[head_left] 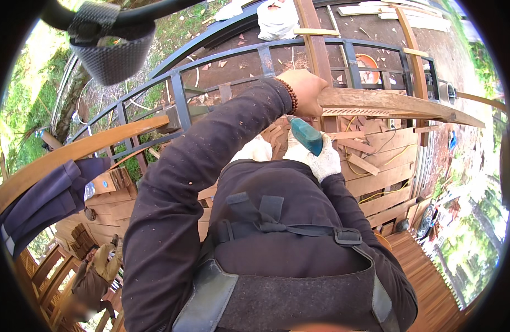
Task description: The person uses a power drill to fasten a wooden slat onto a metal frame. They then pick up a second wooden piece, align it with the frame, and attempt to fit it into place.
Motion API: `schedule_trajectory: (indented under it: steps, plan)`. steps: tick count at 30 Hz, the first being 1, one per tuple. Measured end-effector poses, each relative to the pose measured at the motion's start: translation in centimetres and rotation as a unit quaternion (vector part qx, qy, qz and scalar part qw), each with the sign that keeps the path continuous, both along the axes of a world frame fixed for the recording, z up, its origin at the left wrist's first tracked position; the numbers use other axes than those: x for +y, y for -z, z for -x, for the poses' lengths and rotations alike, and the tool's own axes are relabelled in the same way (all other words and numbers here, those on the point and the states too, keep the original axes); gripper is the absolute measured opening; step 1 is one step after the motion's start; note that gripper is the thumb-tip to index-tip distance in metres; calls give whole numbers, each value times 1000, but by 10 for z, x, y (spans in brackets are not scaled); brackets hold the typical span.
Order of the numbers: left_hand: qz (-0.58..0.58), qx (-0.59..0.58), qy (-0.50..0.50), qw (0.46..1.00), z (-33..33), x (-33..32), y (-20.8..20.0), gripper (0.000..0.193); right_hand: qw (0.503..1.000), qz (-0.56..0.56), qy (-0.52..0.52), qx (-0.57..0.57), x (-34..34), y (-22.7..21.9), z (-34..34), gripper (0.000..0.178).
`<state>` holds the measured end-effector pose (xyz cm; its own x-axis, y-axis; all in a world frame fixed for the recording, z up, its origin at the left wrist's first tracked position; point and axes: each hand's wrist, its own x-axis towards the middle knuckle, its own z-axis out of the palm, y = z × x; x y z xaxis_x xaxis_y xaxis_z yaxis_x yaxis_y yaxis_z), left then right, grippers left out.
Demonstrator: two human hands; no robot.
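My left hand [306,91], bare with a beaded bracelet [289,95] at the wrist, is closed at the left end of a long wooden beam [388,100]. Its fingertips are hidden from above. Below the beam, my right hand [326,164] wears a whitish work glove and is wrapped round a teal-bodied power tool [306,136]. The tool's working end points up toward the left hand, and its exact kind cannot be made out. Notches or slats show along the beam's lower edge.
A dark metal railing frame [177,99] curves across the front, with upright timber [316,55] beside it. Wood offcuts [363,164] and yellow cord [396,191] lie on planks. Beyond are a white sack [278,19] and an orange bucket [367,67]. Another person [97,271] is at lower left.
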<state>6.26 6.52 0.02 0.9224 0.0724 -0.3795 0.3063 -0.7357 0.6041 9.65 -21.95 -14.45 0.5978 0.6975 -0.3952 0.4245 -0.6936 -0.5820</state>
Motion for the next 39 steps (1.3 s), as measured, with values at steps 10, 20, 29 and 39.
schedule_trajectory:
  steps: [10, 20, 29, 39]
  plan:
    - [22, -9, 14, 1000, -2, 1, 3, 54, 998, 61, -3, -2, 8, -7, 20, 74]
    - [48, 14, 24, 998, -2, 2, 5, 65, 996, 37, -78, -36, 26, 3, 17, 65]
    - [38, 41, 30, 998, -2, -1, 0, 67, 996, 35, -77, 32, 71, -15, -9, 60]
    - [35, 46, 35, 998, 1, -3, 8, 62, 986, 73, -144, -48, 80, 30, -13, 46]
